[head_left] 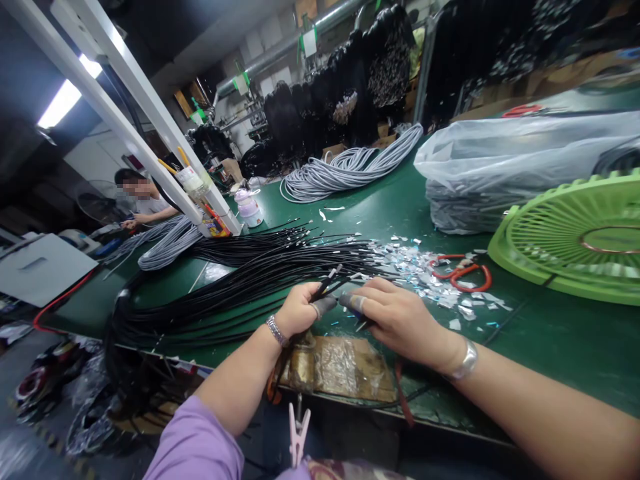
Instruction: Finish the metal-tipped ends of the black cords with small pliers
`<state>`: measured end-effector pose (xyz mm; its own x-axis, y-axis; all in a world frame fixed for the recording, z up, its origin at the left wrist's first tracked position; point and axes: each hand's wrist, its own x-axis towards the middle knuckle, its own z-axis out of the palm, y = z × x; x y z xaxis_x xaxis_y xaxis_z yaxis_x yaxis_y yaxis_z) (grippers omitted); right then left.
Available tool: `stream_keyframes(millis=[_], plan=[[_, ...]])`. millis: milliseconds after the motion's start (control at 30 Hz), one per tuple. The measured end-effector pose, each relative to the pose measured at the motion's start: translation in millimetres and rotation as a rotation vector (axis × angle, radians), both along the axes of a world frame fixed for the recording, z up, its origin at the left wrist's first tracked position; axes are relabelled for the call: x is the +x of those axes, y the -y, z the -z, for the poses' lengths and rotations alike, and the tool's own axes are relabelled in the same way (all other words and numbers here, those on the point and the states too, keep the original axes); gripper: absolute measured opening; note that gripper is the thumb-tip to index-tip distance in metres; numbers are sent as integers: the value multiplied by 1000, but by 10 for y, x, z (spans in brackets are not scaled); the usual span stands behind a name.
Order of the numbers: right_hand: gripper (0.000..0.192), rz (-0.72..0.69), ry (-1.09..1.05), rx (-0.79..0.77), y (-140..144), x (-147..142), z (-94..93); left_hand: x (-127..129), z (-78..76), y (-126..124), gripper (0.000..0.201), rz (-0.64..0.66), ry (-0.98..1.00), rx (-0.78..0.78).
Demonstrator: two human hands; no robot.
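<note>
My left hand (pixel 299 311) is closed around the end of a thin black cable (pixel 327 280), its thumb capped with a grey finger cot. Close beside it, my right hand (pixel 395 312) pinches the same cable end between taped fingertips. The cable belongs to a large bundle of black cables (pixel 240 277) that lies across the green table (pixel 550 340) and hangs over its left edge. Silver foil scraps (pixel 425 267) are scattered just beyond my right hand.
Red-handled scissors (pixel 463 272) lie among the scraps. A green fan (pixel 575 237) lies flat at right, behind it a plastic bag (pixel 500 167) of cables. Grey cable coils (pixel 350 167) sit farther back. Another person (pixel 143 200) works at far left. A taped pad (pixel 340 367) covers the table edge.
</note>
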<state>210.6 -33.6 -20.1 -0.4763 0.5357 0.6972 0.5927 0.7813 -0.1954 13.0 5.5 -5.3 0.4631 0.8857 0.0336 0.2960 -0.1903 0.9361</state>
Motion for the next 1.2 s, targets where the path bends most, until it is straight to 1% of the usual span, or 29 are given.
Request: stream_keyframes(millis=[100,167,233,333,433,567,667,767,867,900,967,1033,1067,1133,1200], plan=[[38,42,-111,-52,-33,-15,50,-3,15,-5,38,-3,9,-11],[33,76,-193,-124,-60,-9,65,-2,17,-2,36,1,12,-21],[25,74,-269,-210,-83,3,58,2,8,6,35,8,15,-35],[15,-10,-362,-340,-105,10,31,6,-20,21,38,24,17,-80],[20,-106,-422,-449,-118,0,16,6,-48,32,42,49,26,-129],[30,-195,-415,-502,-132,-10,28,-3,-59,36,44,94,50,-165],[29,-218,-384,-524,-149,-4,42,-17,-49,32,44,120,58,-177],[28,-226,-413,-600,-165,-8,42,-38,-30,25,45,133,56,-199],[26,-263,-510,-772,-166,-38,30,-52,-17,18,48,154,46,-222],[27,-280,-558,-860,-163,-52,28,-52,-18,16,48,168,41,-225],[29,-308,-665,-1089,-156,-77,34,-44,-24,13,47,199,25,-209],[34,-316,-760,-1313,-152,-94,45,-28,-33,13,45,222,3,-166],[36,-307,-796,-1390,-152,-97,50,-19,-36,14,44,227,-6,-138],[39,-272,-850,-1459,-158,-97,48,-7,-36,16,43,220,-8,-88],[40,-221,-912,-1465,-165,-96,33,-3,-27,20,43,194,7,-44]])
